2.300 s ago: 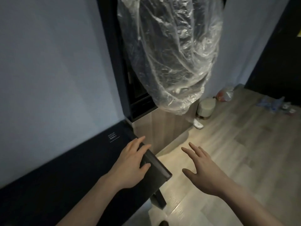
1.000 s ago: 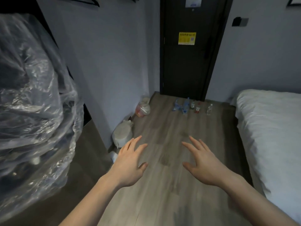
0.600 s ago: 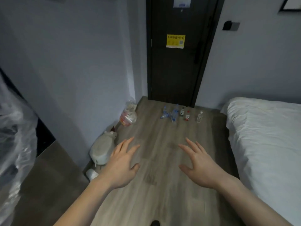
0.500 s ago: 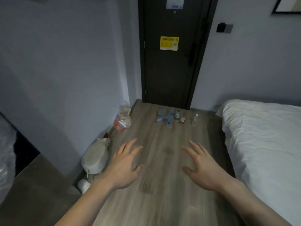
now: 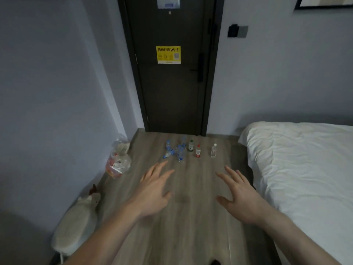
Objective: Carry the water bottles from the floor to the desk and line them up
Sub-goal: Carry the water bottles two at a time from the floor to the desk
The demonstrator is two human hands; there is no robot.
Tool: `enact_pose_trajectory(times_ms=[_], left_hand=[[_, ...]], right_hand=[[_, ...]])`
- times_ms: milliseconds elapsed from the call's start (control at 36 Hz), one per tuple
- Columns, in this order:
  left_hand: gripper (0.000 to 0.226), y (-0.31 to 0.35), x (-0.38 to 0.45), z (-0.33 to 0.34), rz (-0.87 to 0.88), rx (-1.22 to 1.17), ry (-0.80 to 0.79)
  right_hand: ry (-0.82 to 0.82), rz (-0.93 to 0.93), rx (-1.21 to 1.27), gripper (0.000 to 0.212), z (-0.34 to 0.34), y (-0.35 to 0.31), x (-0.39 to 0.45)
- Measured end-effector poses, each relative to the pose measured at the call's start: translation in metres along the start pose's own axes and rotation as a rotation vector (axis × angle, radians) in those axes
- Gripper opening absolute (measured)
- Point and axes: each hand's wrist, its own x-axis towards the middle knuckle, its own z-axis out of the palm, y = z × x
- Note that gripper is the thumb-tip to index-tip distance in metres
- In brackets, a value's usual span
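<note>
At the far end of the wooden floor point(image 5: 191, 217), just before the dark door point(image 5: 172, 83), the water bottles point(image 5: 183, 150) wait in a loose cluster; several blue-tinted ones crowd together on the left, some apparently tipped over, while a dark-labelled bottle point(image 5: 190, 145), a red-labelled bottle point(image 5: 198, 151) and a clear bottle point(image 5: 214, 150) stand upright and apart to the right; none has reached the worktop, which lies outside this view, so the carrying is all ahead of you.

Your left hand point(image 5: 154, 194) is spread, palm down, fingers reaching forward and gripping nothing; your right hand point(image 5: 242, 197) is the same, fingers fanned and empty; both hover well short of the bottles, held out in front as though ready for the reach.

The upright bottles stand clear of each other, so each should take a plain grip round the body; the tangled blue ones will likely need sorting one at a time, since pulling one could roll its neighbours.

Mind the sides of your path: a bed point(image 5: 305, 169) with white bedding bounds the right; against the left wall sit a clear plastic bag point(image 5: 119, 163) of rubbish and, nearer you, a pale soft toy point(image 5: 76, 226); the lane between them is narrow, so keep to its middle.
</note>
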Motion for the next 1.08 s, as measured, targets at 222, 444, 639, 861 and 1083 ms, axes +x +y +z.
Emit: enact_pose_trajectory(times_ms=[222, 444, 639, 861, 1083], left_hand=[[0.065, 0.018, 0.13, -0.004, -0.099, -0.055, 0.089], [0.068, 0.003, 0.218, 0.0, -0.197, -0.054, 0.032], [0.07, -0.032, 0.317, 0.014, -0.242, -0.061, -0.011], [0.073, -0.082, 0.461, 0.03, -0.246, -0.074, -0.077], [0.074, -0.101, 0.587, 0.034, -0.142, -0.063, -0.125]], right_hand=[[-0.045, -0.078, 0.001, 0.077, -0.055, 0.069, 0.13], [-0.081, -0.176, 0.018, 0.08, -0.087, 0.105, 0.244], [-0.109, -0.143, 0.004, 0.079, -0.099, 0.139, 0.343], [-0.142, -0.06, -0.033, 0.08, -0.111, 0.169, 0.468], [-0.145, 0.059, -0.029, 0.081, -0.128, 0.202, 0.549]])
